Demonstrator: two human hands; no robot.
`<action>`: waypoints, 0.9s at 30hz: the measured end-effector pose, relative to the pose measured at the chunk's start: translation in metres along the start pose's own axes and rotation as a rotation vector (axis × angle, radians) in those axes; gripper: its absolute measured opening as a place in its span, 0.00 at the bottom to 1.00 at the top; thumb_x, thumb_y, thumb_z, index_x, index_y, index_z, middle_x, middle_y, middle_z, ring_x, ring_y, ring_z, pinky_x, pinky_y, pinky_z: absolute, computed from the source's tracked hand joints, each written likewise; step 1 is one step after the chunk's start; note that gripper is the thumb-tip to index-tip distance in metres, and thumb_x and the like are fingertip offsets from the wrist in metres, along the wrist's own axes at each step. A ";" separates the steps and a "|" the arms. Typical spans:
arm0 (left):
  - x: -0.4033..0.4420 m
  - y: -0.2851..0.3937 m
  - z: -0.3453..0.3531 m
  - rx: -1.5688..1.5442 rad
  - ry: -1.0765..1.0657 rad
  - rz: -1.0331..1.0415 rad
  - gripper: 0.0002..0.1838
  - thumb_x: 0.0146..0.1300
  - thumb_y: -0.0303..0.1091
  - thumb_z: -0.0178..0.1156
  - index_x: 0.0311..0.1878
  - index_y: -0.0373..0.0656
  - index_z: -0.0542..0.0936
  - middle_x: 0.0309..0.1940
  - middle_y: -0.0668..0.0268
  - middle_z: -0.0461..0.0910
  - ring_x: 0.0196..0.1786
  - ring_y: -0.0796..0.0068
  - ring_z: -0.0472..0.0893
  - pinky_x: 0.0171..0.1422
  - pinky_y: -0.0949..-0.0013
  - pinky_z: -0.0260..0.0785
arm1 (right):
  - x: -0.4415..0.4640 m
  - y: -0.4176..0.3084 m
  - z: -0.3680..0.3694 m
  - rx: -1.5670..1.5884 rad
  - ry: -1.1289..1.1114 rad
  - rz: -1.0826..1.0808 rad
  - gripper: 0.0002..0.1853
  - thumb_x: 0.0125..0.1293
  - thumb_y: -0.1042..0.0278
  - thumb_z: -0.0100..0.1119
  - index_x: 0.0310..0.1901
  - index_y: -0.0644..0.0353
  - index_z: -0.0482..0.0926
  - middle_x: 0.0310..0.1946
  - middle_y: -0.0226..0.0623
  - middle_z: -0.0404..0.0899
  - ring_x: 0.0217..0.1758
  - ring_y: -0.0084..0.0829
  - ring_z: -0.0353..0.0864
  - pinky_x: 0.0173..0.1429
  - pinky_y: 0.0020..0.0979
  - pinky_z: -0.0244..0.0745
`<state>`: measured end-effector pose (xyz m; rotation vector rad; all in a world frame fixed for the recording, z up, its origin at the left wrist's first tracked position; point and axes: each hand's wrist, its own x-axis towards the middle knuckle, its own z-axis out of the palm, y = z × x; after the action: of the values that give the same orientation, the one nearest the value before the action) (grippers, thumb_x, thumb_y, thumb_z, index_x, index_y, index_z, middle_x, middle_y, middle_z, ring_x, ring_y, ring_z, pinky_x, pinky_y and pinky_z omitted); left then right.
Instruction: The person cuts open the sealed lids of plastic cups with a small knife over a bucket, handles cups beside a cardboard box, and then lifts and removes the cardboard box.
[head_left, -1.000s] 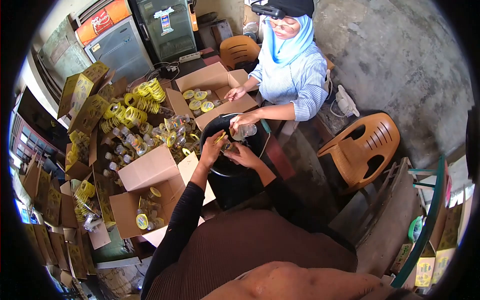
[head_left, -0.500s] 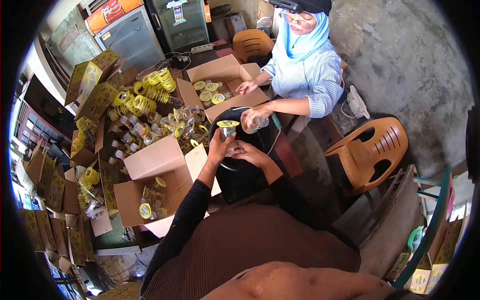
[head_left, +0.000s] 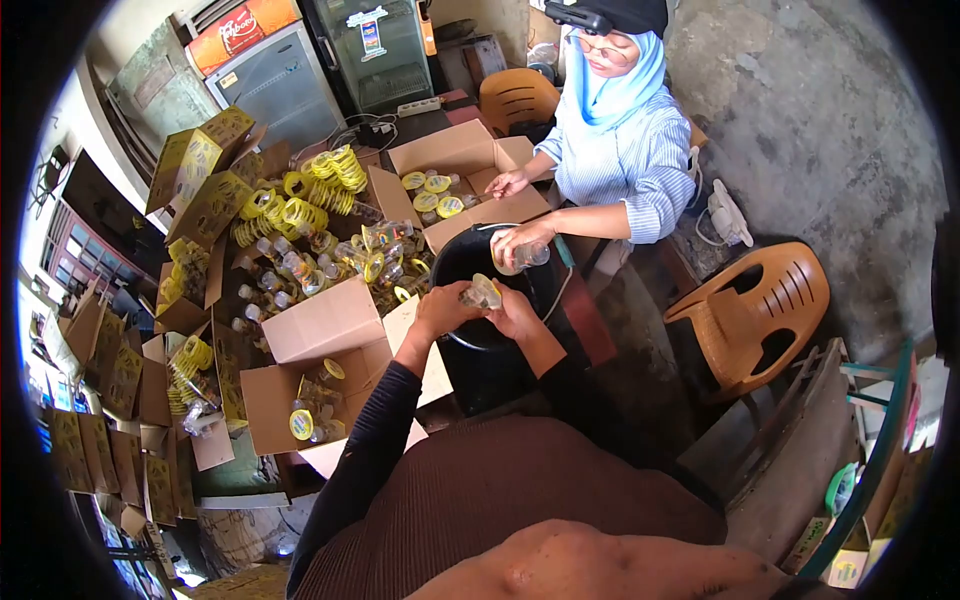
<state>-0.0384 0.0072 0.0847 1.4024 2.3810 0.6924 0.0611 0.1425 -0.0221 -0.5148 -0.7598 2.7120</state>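
Observation:
Over a black bucket (head_left: 440, 270), my left hand (head_left: 445, 312) and my right hand (head_left: 517, 316) come together around a clear plastic cup (head_left: 482, 293) with a yellowish rim. The cup lies tilted between them, fingers closed on it from both sides. Part of it is hidden by my fingers. Just beyond, a co-worker's hand (head_left: 522, 240) grips another clear plastic cup (head_left: 532, 256) above the same bucket. My left forearm passes beside an open cardboard box (head_left: 270, 405) that has a few yellow-lidded cups (head_left: 302, 424) in it.
A second open box (head_left: 440, 150) with several yellow-lidded cups stands before the co-worker (head_left: 630, 140). Left of the bucket are heaped cups (head_left: 300, 265) and yellow rings (head_left: 340, 170). An orange chair (head_left: 750, 320) is at the right, fridges (head_left: 275, 85) behind.
The cup has gone from upright, lid facing up, to tilted between my hands. My right hand has come up beside it. The co-worker's cup has turned slightly; the whole view has shifted a little.

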 end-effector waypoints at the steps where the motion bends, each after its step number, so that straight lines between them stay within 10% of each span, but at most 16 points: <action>1: -0.001 0.005 -0.004 0.034 -0.035 -0.040 0.39 0.46 0.62 0.71 0.57 0.46 0.79 0.43 0.50 0.84 0.47 0.49 0.84 0.53 0.55 0.75 | -0.002 0.001 0.003 -0.029 -0.019 -0.031 0.18 0.78 0.55 0.44 0.53 0.61 0.76 0.43 0.35 0.81 0.48 0.31 0.81 0.48 0.32 0.77; 9: 0.009 -0.010 -0.005 -0.020 -0.119 -0.028 0.34 0.47 0.56 0.74 0.52 0.43 0.80 0.46 0.52 0.84 0.50 0.52 0.84 0.54 0.57 0.75 | -0.016 0.005 0.011 -0.207 -0.051 -0.183 0.18 0.78 0.60 0.46 0.60 0.62 0.74 0.49 0.34 0.80 0.50 0.25 0.80 0.54 0.28 0.76; 22: -0.015 -0.001 -0.003 -0.238 0.441 0.208 0.27 0.35 0.28 0.80 0.42 0.37 0.79 0.40 0.53 0.80 0.46 0.52 0.81 0.48 0.59 0.75 | -0.015 0.002 -0.012 -0.700 0.192 -0.415 0.14 0.60 0.76 0.65 0.47 0.66 0.79 0.43 0.35 0.80 0.42 0.24 0.80 0.48 0.27 0.76; 27: -0.029 0.015 -0.002 -0.201 0.386 0.238 0.22 0.42 0.25 0.76 0.43 0.39 0.80 0.44 0.54 0.80 0.46 0.50 0.82 0.48 0.58 0.76 | -0.025 0.012 -0.012 -1.058 0.134 -0.664 0.19 0.54 0.77 0.69 0.48 0.62 0.78 0.45 0.45 0.77 0.47 0.39 0.81 0.51 0.35 0.76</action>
<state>-0.0140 -0.0123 0.0947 1.5950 2.3452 1.3343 0.0862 0.1294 -0.0322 -0.4961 -1.8906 1.5020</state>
